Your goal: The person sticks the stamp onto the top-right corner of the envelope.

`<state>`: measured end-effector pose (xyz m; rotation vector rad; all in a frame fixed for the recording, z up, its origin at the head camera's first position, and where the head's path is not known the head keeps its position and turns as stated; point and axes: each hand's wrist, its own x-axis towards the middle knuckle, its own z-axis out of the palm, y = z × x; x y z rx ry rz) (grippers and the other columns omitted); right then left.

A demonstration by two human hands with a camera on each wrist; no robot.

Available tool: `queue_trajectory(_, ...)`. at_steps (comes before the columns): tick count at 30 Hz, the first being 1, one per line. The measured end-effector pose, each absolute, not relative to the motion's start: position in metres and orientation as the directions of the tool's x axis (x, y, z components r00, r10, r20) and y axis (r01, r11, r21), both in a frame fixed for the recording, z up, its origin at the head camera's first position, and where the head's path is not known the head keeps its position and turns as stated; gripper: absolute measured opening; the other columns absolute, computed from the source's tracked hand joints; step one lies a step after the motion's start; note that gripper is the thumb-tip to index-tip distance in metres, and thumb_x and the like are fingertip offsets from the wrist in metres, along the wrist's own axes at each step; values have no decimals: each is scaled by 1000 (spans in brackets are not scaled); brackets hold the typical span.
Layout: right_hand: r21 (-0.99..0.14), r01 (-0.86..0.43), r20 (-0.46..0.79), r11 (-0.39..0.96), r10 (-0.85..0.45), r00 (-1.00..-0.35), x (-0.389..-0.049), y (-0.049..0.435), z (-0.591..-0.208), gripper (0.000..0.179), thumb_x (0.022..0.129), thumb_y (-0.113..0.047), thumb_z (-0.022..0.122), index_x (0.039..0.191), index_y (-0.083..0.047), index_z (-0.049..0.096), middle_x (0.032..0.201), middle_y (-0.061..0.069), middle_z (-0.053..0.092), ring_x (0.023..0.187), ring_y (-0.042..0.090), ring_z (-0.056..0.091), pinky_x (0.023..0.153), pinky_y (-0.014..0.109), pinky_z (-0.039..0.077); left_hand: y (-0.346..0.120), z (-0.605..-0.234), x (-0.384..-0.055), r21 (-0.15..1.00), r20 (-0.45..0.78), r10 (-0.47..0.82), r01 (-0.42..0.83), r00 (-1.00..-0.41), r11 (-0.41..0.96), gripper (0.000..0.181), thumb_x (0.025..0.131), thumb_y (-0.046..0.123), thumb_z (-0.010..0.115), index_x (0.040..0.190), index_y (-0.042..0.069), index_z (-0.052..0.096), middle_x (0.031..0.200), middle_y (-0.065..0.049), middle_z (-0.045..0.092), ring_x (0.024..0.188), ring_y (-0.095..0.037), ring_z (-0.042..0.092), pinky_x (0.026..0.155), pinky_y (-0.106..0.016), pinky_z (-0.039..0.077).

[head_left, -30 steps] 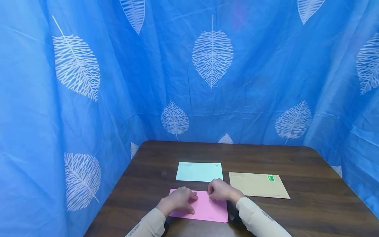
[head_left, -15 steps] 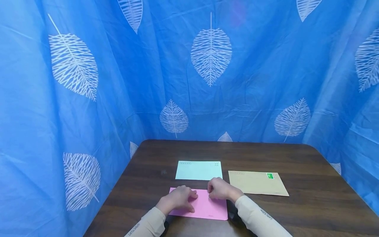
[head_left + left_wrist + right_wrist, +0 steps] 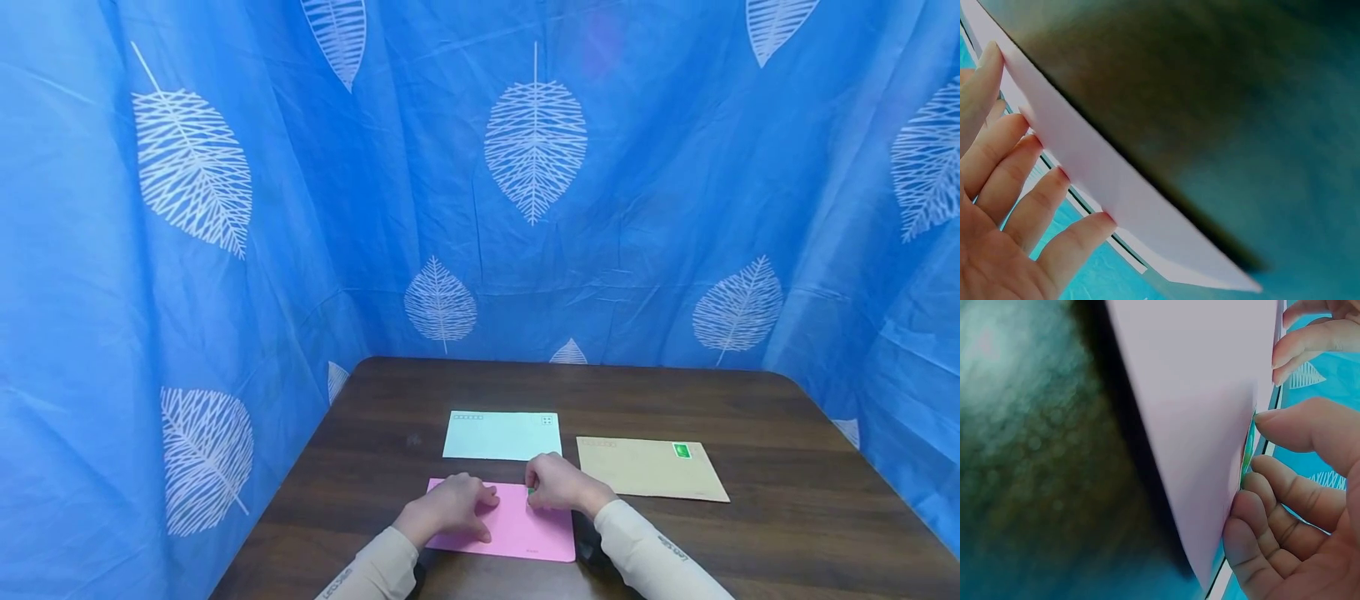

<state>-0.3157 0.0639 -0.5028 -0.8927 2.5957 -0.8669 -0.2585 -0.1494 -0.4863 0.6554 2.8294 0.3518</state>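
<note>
Head view: pink envelope (image 3: 521,533) lies flat on the table (image 3: 795,450), bottom centre of the frame. Left hand (image 3: 450,507) rests on its left part, fingers spread, tips pressing the paper, gripping nothing. Right hand (image 3: 558,483) is at its upper right, fingers curled, pinching a small green stamp (image 3: 1249,447) between thumb and fingers at the paper (right wrist view sees it nearly edge-on). Mint envelope (image 3: 501,437) lies just above the pink one. Tan envelope (image 3: 648,468) sits right of centre, other stamp (image 3: 681,451) in its upper right corner. Blue curtain (image 3: 637,167) with white leaf prints fills the upper frame.
</note>
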Motion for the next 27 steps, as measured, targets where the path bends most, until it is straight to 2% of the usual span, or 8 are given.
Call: queue_trajectory(27,-600,-498,-44,626,-648,-761,-322,65,-506,14,73,-4,74,84,-5,66,67,-3,59,54,8,55,51,24,45,-150,-486,-257,296,-162,450,392,-878,871,48,75,34,88,119,20,75,130,2,69,120,-22,66,99,-34,54)
